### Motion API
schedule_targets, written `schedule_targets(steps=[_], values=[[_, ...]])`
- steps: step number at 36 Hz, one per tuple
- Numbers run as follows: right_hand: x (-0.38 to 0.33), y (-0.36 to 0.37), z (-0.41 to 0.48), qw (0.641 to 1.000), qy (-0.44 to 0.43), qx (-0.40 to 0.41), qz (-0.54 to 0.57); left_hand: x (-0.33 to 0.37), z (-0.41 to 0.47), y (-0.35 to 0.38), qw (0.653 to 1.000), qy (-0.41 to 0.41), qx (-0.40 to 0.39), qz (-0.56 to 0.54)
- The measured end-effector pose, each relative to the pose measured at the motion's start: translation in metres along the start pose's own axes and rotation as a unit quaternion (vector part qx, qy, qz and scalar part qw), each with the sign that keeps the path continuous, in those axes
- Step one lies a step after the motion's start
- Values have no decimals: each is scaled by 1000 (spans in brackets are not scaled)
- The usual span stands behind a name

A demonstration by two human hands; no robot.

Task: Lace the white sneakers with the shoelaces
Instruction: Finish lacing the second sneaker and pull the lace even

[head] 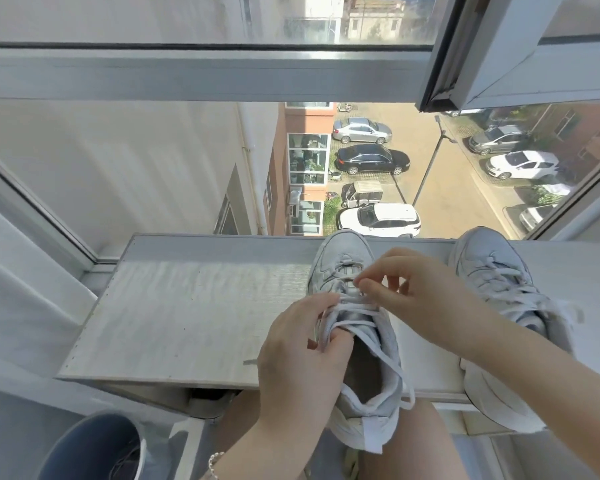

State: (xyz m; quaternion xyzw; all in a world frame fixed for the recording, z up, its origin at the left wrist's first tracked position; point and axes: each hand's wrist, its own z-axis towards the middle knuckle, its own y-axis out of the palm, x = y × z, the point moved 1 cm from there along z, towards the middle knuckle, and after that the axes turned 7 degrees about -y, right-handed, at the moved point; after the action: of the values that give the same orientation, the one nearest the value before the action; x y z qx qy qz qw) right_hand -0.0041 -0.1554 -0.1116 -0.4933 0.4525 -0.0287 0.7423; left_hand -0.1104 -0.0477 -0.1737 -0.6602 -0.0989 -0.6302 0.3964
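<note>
Two white sneakers stand on a pale windowsill board (pixel 187 317), toes toward the glass. The nearer sneaker (pixel 368 386) is in the middle, its heel hanging over the board's front edge. My left hand (pixel 298 362) grips its left collar and the lace strands there. My right hand (pixel 413 289) pinches the white shoelace (pixel 394 367) at the eyelets over the tongue. A loose lace end trails down the sneaker's right side. The second sneaker (pixel 499 282) stands to the right, laced, partly behind my right forearm.
A window with an open sash (pixel 499 57) rises right behind the board, with a car park far below. A blue bucket (pixel 94 448) stands on the floor at lower left. My bare knees are under the board's front edge.
</note>
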Motion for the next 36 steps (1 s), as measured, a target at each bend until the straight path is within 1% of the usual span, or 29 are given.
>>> schedule_targets(steps=[2, 3, 11, 15, 18, 22, 26, 28, 30, 34, 36], values=[[-2, 1, 1, 998, -5, -60, -9, 0, 0, 0, 1000, -4, 5, -2], [-3, 1, 2, 997, -11, -76, -14, 0, -1, 0, 1000, -2, 8, 0], [-6, -2, -5, 993, -47, -96, -59, -1, 0, 2, 1000, 8, 4, 11], [-8, -1, -6, 995, -11, -74, -62, 0, -1, 1, 1000, 17, 4, 17], [-9, 0, -2, 998, 21, -59, -27, 1, -2, 1, 1000, 6, -1, 20], [-4, 6, 8, 994, 62, -82, -34, 6, -2, 2, 999, 5, -7, 31], [-3, 5, 17, 988, 68, -129, -50, 7, -3, 2, 1000, -2, 2, 19], [-5, 4, 18, 986, 59, -143, -57, 8, -4, 1, 1000, -4, 7, 17], [-8, 5, 16, 988, 39, -137, -64, 9, -3, 0, 1000, -13, 5, 19], [-8, 8, 4, 992, -38, -87, -81, 12, -4, -2, 999, -23, 5, 22], [-3, 7, -3, 993, -69, -66, -70, 11, -4, -3, 1000, -24, 7, 17]])
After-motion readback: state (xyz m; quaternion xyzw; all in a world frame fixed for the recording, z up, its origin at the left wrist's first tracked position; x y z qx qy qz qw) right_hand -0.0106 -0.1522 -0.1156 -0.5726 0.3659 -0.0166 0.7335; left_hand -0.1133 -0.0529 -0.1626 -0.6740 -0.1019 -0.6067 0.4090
